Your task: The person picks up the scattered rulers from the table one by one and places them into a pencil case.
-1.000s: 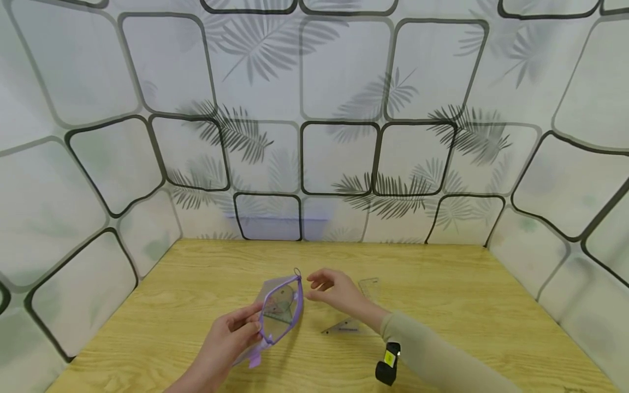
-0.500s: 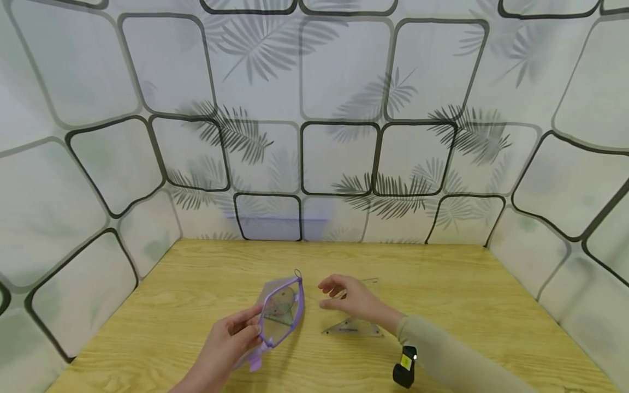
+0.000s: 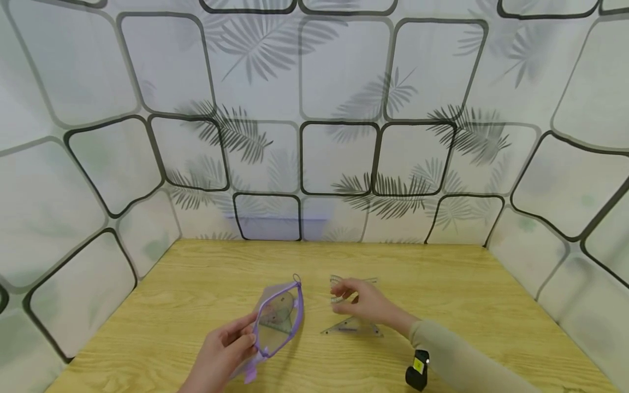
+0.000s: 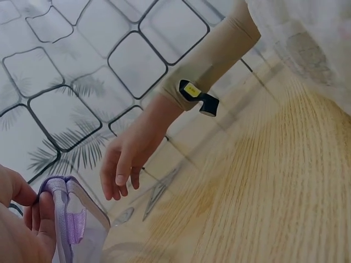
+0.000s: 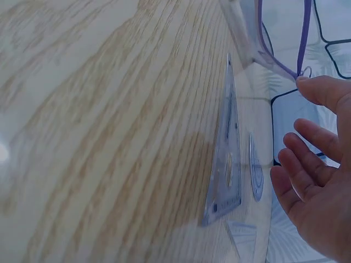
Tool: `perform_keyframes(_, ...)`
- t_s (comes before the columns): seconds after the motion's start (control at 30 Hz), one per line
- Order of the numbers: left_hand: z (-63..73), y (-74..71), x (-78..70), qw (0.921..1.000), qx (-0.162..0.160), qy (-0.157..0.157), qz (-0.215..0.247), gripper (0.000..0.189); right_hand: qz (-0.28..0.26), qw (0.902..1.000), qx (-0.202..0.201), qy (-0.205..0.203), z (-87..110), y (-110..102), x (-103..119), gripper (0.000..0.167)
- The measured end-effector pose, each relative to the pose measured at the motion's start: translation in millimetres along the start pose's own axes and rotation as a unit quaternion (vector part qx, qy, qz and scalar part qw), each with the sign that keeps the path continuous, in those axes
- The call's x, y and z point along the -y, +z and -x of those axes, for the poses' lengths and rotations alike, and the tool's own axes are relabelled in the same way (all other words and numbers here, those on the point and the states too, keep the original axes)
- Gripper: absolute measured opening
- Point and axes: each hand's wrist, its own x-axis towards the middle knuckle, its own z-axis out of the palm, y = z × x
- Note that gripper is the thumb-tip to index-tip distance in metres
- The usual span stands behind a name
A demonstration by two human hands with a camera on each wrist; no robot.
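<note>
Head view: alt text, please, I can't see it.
The left hand holds an open purple-edged pouch with clear drawing tools inside. The right hand, holding nothing, hangs near a clear triangular ruler on a wood-grain table, before a leaf-patterned backdrop.

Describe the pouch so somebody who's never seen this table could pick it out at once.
Start at the wood-grain table and find the person's left hand. It holds a see-through pouch with its mouth gaping open. Purple edging sets it apart from its neighbour, the clear, flat set square lying near the right hand.
</note>
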Motion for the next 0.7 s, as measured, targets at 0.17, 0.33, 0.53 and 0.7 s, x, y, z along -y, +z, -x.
perform_keyframes(0.17,1.9,3.3,3.1,0.9999,-0.009,-0.001,-0.008,0.050,0.013,0.9999,0.008,0.006,3.2,-3,-6,0.036)
perform_keyframes(0.33,1.3,6.8,4.7,0.9998,-0.012,-0.007,-0.011,0.050,0.041,0.9991,0.006,0.002,7.3,-6,-10,0.037)
perform_keyframes(0.53,2.9,9.7,7.9,0.9995,-0.027,-0.004,-0.018,0.049,0.076,0.9970,0.011,-0.004,15.0,-9,-13,0.035)
perform_keyframes(0.7,3.6,11.6,9.7,0.9994,-0.033,-0.006,-0.011,0.051,0.076,0.9968,0.027,0.003,20.2,-12,-17,0.035)
